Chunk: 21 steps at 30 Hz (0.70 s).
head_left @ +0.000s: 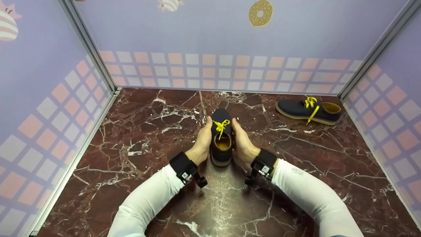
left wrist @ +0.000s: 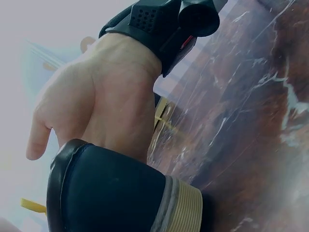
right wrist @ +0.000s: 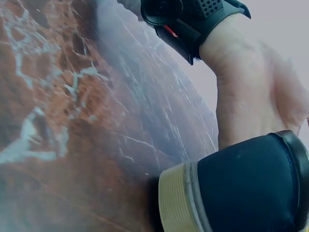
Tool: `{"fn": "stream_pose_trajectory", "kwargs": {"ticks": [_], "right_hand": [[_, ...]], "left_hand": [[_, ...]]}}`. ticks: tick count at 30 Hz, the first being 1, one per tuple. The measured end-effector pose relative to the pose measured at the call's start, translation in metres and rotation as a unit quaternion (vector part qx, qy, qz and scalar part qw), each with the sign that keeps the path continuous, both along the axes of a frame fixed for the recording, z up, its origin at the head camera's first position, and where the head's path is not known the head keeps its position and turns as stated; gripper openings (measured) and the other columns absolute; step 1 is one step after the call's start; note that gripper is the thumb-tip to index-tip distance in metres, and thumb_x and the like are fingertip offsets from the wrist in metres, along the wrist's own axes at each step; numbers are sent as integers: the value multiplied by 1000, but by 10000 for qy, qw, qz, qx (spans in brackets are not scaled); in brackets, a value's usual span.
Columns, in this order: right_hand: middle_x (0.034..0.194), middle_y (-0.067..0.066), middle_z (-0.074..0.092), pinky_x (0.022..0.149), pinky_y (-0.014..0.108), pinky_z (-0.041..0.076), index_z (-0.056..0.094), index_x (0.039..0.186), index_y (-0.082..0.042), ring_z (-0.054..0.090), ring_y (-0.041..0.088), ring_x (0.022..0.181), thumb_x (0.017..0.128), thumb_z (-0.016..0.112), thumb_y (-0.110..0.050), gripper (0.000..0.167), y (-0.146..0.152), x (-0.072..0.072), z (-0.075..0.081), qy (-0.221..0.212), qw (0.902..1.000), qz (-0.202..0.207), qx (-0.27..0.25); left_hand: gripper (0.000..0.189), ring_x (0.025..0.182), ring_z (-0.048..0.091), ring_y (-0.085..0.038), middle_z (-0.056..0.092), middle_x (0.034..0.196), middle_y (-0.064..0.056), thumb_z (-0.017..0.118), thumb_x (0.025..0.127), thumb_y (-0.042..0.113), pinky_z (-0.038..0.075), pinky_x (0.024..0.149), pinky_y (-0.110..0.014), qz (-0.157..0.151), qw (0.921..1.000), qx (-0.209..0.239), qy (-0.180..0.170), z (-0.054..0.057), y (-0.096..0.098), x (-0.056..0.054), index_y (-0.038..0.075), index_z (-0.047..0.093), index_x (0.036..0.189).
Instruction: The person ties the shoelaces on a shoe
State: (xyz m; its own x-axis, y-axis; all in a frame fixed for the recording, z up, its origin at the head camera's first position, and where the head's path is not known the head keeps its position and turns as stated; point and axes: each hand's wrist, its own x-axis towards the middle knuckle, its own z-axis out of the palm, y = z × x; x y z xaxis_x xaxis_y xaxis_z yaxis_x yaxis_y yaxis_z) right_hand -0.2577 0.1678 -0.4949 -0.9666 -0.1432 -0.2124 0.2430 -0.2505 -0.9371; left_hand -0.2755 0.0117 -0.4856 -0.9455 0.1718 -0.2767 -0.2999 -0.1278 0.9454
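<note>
A dark navy shoe (head_left: 221,155) with a tied yellow lace (head_left: 221,125) and yellow lining points its toe away from me, near the middle of the floor. My left hand (head_left: 202,140) lies along its left side and my right hand (head_left: 244,141) along its right. Both thumbs extend forward beside the upper. In the left wrist view, the heel (left wrist: 111,193) and ribbed tan sole stand in front of my left hand (left wrist: 104,101). The right wrist view has the heel (right wrist: 246,186) below my right hand (right wrist: 251,92). The fingers are mostly hidden behind the shoe.
A matching navy shoe (head_left: 296,110) with yellow laces lies at the back right, toe to the left. Brown marble-patterned flooring (head_left: 144,131) carries small white specks. Lilac panels stand at the back (head_left: 210,29), left (head_left: 42,65) and right (head_left: 394,69).
</note>
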Motion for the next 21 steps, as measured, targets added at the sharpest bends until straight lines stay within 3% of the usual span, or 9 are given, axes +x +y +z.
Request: {"fn": "stream_pose_trajectory", "kwargs": {"ticks": [6,16,17,18,21], "right_hand": [[172,10,50,139,43,30,43,172,-10,50,23,153,119,24,-58,74,-10,-17,-2,22,9998,-174,-16],[160,8,60,135,38,35,53,164,-8,56,20,143,119,30,-58,72,-32,-53,-3,-63,9979,-649,-64],[158,8,61,134,38,37,55,163,-8,57,21,141,119,31,-59,72,-33,-56,-3,-124,9977,-669,-61],[156,9,62,133,38,39,56,161,-8,59,22,140,119,32,-60,71,-35,-59,-3,-189,9974,-684,-91],[153,11,64,129,39,44,60,157,-8,62,24,136,118,34,-59,68,-38,-67,-4,-304,9967,-693,-297]], "left_hand": [[85,166,42,-33,47,176,-18,34,116,67,29,142,-44,201,9998,13,-14,0,-2,-16,-1,53,163],[86,156,51,-32,55,168,-18,29,116,70,37,136,-41,324,9995,28,-35,0,-12,-54,1,61,156],[87,156,51,-32,55,168,-18,29,115,71,38,136,-41,336,9994,15,-27,-1,-13,-58,2,62,156],[90,153,54,-29,58,165,-16,30,113,76,41,133,-39,326,9994,102,0,-15,-15,-72,3,64,154],[91,156,53,-28,56,167,-15,30,112,77,42,133,-38,339,9994,8,-13,-15,-17,-80,3,62,156]]}}
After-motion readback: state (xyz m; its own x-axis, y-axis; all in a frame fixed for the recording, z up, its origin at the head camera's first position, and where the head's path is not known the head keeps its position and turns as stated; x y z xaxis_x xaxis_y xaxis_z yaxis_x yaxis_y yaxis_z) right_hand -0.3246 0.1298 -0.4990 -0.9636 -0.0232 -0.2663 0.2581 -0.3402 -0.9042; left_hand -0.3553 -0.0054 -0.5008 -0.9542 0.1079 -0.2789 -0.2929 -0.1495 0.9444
